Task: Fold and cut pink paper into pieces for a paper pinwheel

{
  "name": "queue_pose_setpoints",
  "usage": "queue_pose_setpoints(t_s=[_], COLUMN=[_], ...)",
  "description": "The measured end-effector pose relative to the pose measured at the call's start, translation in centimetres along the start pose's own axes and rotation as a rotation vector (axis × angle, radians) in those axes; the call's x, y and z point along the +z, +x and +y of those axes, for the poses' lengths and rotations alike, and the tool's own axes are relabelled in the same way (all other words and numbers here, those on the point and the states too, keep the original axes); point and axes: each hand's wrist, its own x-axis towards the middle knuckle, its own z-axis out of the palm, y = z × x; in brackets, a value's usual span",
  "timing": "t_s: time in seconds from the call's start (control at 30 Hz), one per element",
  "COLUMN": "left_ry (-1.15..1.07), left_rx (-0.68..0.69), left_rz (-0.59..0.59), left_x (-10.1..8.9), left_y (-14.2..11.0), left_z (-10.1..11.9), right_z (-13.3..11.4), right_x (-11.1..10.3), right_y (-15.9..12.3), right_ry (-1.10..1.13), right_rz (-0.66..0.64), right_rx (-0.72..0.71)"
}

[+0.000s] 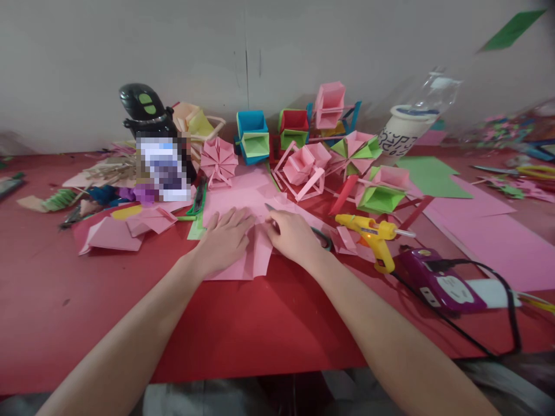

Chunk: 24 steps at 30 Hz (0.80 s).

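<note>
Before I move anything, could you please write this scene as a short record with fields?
left hand: spread flat on pink paper
left hand point
right hand: curled, at the paper's right part; a dark pointed tip shows beside its fingers
behind hands: folded paper models, one blue and green
right side: yellow glue gun, purple power strip
far right: green sheet overlapping pink sheets
surface: red table

Pink paper [234,193], seemingly plain.
</note>
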Motion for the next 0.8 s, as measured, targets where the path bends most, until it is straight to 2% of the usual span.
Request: queue_pose_setpoints(t_s=[0.13, 0.3, 0.53, 0.8], left_ry=[-0.002, 0.005, 0.022, 0.042], left_rx=[0.018, 0.000, -0.036, 0.070], left_rz=[0.032, 0.070, 0.156, 0.128], left_x=[0.4, 0.2, -0.5, 0.3], left_y=[0.0, -0.2, -0.1, 0.2], left_z=[-0.3, -0.5, 0.0, -0.1], right_z=[0.6, 0.8, 0.9, 0.8], right_x=[-0.2, -0.6, 0.2, 0.7], right_y=[0.0, 0.2, 0.3, 0.2], right_ry=[0.219, 0.441, 0.345, 0.165], right_rz=[0.097, 0.082, 0.163, 0.084], right_rx=[-0.007, 0.054, -0.031, -0.046])
